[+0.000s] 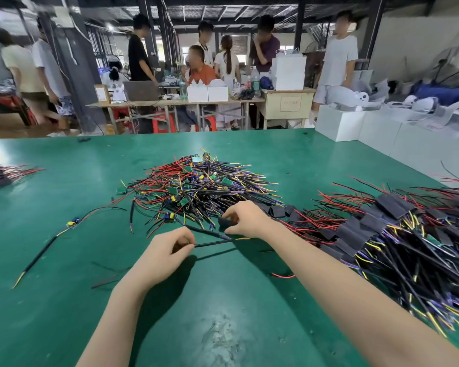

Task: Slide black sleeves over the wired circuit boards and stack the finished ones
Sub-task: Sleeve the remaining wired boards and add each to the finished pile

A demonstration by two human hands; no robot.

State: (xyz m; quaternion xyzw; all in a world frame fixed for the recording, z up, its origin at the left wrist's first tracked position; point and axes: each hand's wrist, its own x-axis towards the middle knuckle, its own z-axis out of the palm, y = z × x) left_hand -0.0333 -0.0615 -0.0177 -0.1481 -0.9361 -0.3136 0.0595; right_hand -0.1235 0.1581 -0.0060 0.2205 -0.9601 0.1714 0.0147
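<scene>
A heap of bare wired circuit boards (196, 186) lies in the middle of the green table (64, 300). To the right spreads a stack of finished boards in black sleeves (376, 234). My right hand (245, 219) pinches a black sleeve (227, 221) at the near edge of the heap. My left hand (167, 250) grips the end of a black cable (212, 243) whose far end runs toward the right hand. The board at that cable's end is hidden by my right hand.
A single wired board (73, 222) with a long black cable lies at the left. Another small bundle (3, 174) sits at the far left edge. White boxes (355, 123) stand at the back right. Several people stand around tables behind.
</scene>
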